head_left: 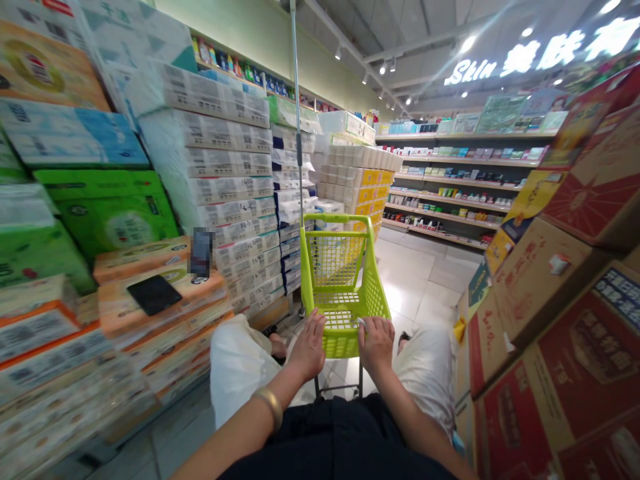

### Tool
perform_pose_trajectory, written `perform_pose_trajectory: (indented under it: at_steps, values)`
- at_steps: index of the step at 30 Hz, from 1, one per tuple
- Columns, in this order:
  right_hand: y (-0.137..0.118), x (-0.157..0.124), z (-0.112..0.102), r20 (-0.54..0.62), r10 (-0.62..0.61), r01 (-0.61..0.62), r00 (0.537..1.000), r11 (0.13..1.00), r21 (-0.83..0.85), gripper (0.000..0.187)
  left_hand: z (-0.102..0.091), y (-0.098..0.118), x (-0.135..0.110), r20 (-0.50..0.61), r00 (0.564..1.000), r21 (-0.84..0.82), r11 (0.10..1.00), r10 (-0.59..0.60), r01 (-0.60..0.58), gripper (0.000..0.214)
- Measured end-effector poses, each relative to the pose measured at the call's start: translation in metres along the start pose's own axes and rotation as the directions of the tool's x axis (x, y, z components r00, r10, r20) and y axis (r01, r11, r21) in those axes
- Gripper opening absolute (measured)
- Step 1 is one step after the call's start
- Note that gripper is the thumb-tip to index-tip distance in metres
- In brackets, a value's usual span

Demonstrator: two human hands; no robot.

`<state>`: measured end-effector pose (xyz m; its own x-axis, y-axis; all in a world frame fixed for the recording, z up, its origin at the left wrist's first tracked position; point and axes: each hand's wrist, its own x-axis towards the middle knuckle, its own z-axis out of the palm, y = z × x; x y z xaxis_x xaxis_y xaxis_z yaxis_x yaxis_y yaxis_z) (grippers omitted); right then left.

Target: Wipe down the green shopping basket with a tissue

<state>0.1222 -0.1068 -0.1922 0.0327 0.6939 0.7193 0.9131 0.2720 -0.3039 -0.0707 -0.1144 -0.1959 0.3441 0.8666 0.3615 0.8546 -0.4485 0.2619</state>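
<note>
A lime-green plastic shopping cart (pixel 379 300) stands right before me, between my knees. Its lattice basket shows no goods inside. My left hand (pixel 311 343) is closed over the near left corner of the rim; a gold-coloured bangle (pixel 270 408) circles that wrist. Over the near right corner, my right hand (pixel 377 339) is curled in the same way. A small white bit shows by the right thumb, too small to name. A tall thin pole (pixel 299 147) rises at the cart's left side.
Stacked tissue packs (pixel 230 187) line the left, with a black tablet-like slab (pixel 154 295) and a blurred-out upright object (pixel 201 252) on the orange ones. Cardboard cartons (pixel 545 287) wall the right. Stocked shelves (pixel 450 172) stand beyond the tiled floor (pixel 413 283).
</note>
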Motion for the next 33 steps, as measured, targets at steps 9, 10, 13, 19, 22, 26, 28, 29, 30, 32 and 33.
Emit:
perform_pose_trajectory:
  at_steps: [9,10,13,19,22,26,28,29,30,32,33]
  values:
    - [-0.038,-0.009,0.003,0.144,-0.246,0.228,0.959,0.965,0.128,0.019,0.002,-0.004,-0.004,-0.01,1.0,0.004,1.0,0.005,-0.005,0.078]
    - [-0.029,-0.008,0.001,0.126,-0.227,0.213,0.966,0.97,0.119,0.02,0.002,-0.005,-0.004,-0.009,1.0,0.005,1.0,0.007,-0.007,0.079]
    - [0.002,-0.006,-0.006,0.042,-0.126,0.123,0.991,0.989,0.077,0.022,0.002,-0.007,-0.003,-0.012,1.0,-0.007,1.0,0.016,-0.016,0.079]
    - [-0.013,-0.005,0.002,0.003,0.004,-0.004,1.0,0.998,0.07,0.024,0.01,-0.005,0.001,-0.073,0.997,-0.085,0.996,0.019,-0.025,0.083]
    - [-0.041,-0.008,0.009,0.083,-0.141,0.126,0.987,0.979,0.158,0.02,0.011,-0.006,0.001,-0.092,0.995,-0.111,0.993,0.028,-0.038,0.084]
    - [-0.045,-0.01,0.008,0.113,-0.252,0.225,0.961,0.951,0.211,0.023,0.009,-0.01,-0.001,-0.085,0.995,-0.093,0.994,0.045,-0.053,0.083]
    - [-0.029,-0.009,0.004,0.082,-0.234,0.214,0.969,0.956,0.2,0.022,0.007,-0.013,-0.001,-0.082,0.995,-0.075,0.996,0.048,-0.054,0.083]
    - [-0.018,-0.009,0.002,0.056,-0.204,0.19,0.977,0.964,0.186,0.022,0.007,-0.013,-0.001,-0.077,0.996,-0.069,0.996,0.052,-0.057,0.083]
    - [-0.008,-0.008,0.0,0.025,-0.167,0.16,0.986,0.972,0.171,0.022,0.007,-0.014,-0.001,-0.07,0.996,-0.065,0.996,0.057,-0.062,0.082]
    - [0.008,-0.008,-0.001,-0.025,-0.11,0.113,0.994,0.983,0.145,0.023,0.008,-0.014,0.0,-0.054,0.996,-0.058,0.996,0.068,-0.071,0.08]
    - [0.012,-0.008,-0.001,-0.041,-0.089,0.094,0.995,0.987,0.134,0.023,0.008,-0.013,0.0,-0.049,0.996,-0.055,0.996,0.068,-0.07,0.079]
